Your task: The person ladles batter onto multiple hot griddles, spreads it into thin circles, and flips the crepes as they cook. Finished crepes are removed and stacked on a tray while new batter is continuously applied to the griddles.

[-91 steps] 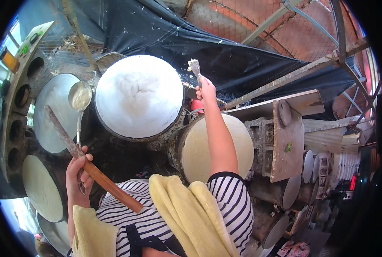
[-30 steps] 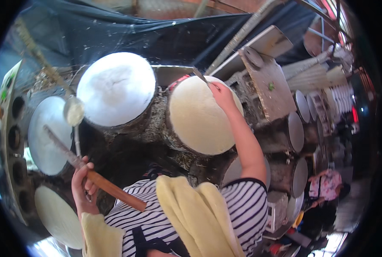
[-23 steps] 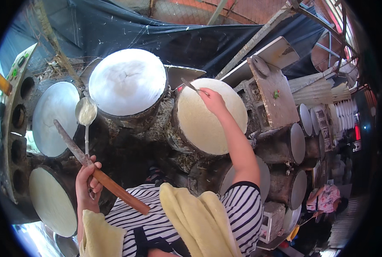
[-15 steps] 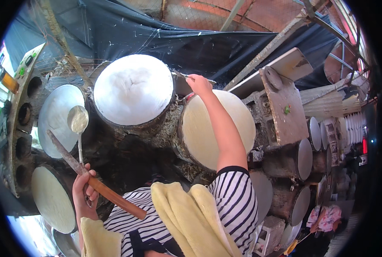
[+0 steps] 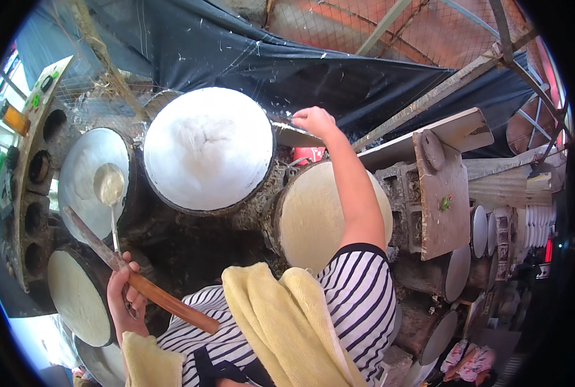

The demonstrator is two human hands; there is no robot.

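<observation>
My left hand [image 5: 126,291] is wrapped round the handles of a metal ladle [image 5: 110,184] and a long flat wooden paddle [image 5: 171,307]. Pale batter sits in the ladle's bowl, over a whitish round griddle [image 5: 81,158] on the left. Beyond the right griddle [image 5: 310,216], which is covered by a cream-coloured layer, my right hand [image 5: 314,121] reaches out with fingers pinched. A thin dark thing touches the fingertips, too small to name. A large white-coated griddle [image 5: 207,151] lies left of that hand. At lower left is another griddle [image 5: 78,298] with a cream layer.
Concrete blocks [image 5: 400,200] and an upright board [image 5: 443,200] stand at the right, with several drum-like stoves [image 5: 423,329] beyond. A dark sheet [image 5: 236,58] hangs behind the griddles. Something red [image 5: 309,153] sits below my right wrist. A holed block ledge [image 5: 26,187] borders the left.
The view has shifted slightly. My right hand has moved a little right, away from the white-coated griddle's rim. My left hand keeps its hold on the ladle and paddle.
</observation>
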